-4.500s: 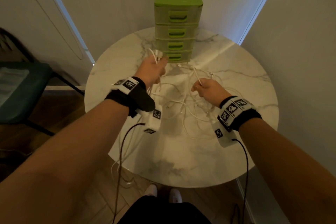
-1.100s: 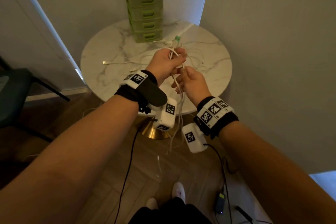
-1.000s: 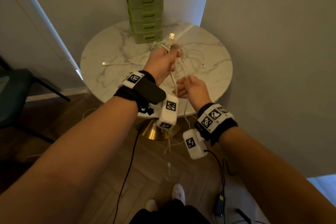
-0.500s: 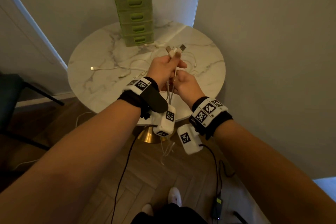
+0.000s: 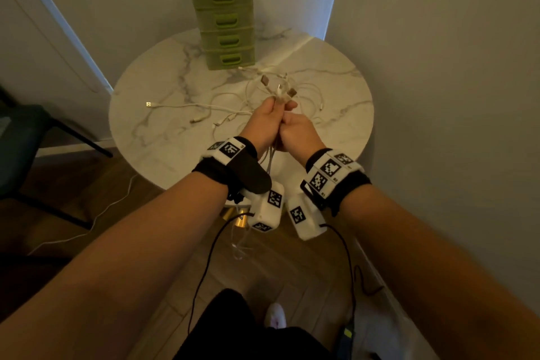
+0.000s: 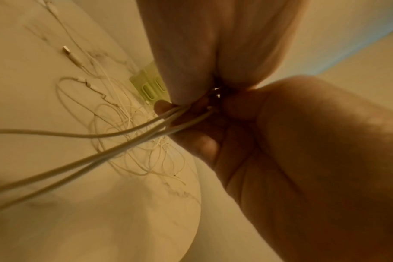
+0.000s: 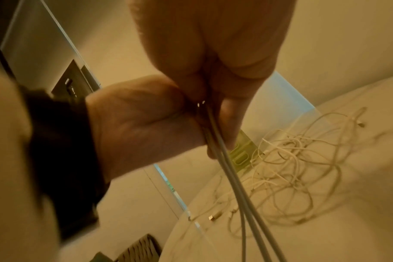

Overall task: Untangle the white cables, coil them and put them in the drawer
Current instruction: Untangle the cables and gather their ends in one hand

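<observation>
Both hands meet above the near edge of the round marble table (image 5: 163, 137). My left hand (image 5: 276, 105) grips a bunch of white cables (image 5: 270, 161); their USB plugs (image 5: 279, 88) stick up out of the fist. Just below it my right hand (image 5: 287, 126) grips the same strands, which hang down between my wrists toward the floor. The left wrist view shows the strands (image 6: 101, 156) leaving the fingers, and the right wrist view shows them (image 7: 236, 186) too. A loose tangle of cables (image 5: 233, 108) (image 7: 292, 168) lies on the table. The green drawer unit (image 5: 222, 9) stands at the back, all drawers closed.
A dark chair (image 5: 17, 140) stands left of the table. Walls close in behind and to the right. On the wooden floor lie a white cord (image 5: 87, 222), black wires (image 5: 204, 272) and a small black adapter (image 5: 347, 333). The gold table base (image 5: 239, 221) is below the hands.
My hands left the tangle on the table and lifted a bunch of cables. In the last second my right hand rose from lower on the strands until it met my left hand.
</observation>
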`<state>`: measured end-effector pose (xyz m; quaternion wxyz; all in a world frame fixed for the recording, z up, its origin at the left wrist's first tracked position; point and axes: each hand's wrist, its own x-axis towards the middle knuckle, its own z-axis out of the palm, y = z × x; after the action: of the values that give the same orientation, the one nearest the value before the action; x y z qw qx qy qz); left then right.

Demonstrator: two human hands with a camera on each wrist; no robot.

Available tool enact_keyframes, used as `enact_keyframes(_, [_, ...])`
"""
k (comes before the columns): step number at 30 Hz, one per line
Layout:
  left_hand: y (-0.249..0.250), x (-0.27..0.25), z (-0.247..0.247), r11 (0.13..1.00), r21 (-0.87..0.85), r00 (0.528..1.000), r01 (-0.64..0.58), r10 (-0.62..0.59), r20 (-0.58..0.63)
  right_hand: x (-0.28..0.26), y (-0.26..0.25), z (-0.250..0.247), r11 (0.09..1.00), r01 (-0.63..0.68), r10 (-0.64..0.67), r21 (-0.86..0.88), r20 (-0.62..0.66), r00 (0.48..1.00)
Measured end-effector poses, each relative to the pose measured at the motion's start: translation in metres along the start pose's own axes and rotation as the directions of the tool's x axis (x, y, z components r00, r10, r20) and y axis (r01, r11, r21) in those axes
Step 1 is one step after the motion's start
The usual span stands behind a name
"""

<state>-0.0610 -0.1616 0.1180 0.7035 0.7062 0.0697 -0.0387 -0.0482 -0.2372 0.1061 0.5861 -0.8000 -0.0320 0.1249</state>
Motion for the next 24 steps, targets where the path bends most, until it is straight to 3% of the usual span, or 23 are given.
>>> enact_keyframes(5, [0.003,0.038,-0.03,0.998,-0.022,0.99,-0.057,0.053,-0.134,0.024,-0.016,-0.017,0.975,0.021,0.03,-0.222,0.224,0.974])
enact_keyframes(8, [0.004,0.065,-0.069,0.984,-0.174,0.995,-0.027,0.01,-0.098,0.045,-0.003,-0.036,0.986,-0.069,0.078,-0.152,0.058,0.995])
enact_keyframes(11, [0.002,0.086,-0.106,0.969,-0.247,0.999,0.018,-0.029,-0.039,0.065,0.02,-0.045,0.98,-0.189,0.179,-0.061,-0.14,0.974])
enact_keyframes(16, [-0.008,0.107,-0.156,0.969,-0.226,0.993,0.099,-0.112,-0.047,0.091,0.035,-0.006,0.962,-0.244,0.246,-0.123,-0.001,0.969])
enact_keyframes(18, [-0.016,0.11,-0.173,0.966,-0.222,0.985,0.134,-0.155,-0.079,0.103,0.034,0.023,0.963,-0.19,0.206,-0.193,0.065,0.976])
enact_keyframes(20, [-0.025,0.112,-0.186,0.967,-0.203,0.977,0.155,-0.18,-0.113,0.12,0.03,0.052,0.944,-0.055,0.096,-0.325,0.11,0.989])
enact_keyframes(24, [-0.039,0.116,-0.201,0.961,-0.207,0.966,0.184,-0.215,-0.14,0.16,0.024,0.103,0.755,0.202,-0.035,-0.624,0.27,0.962])
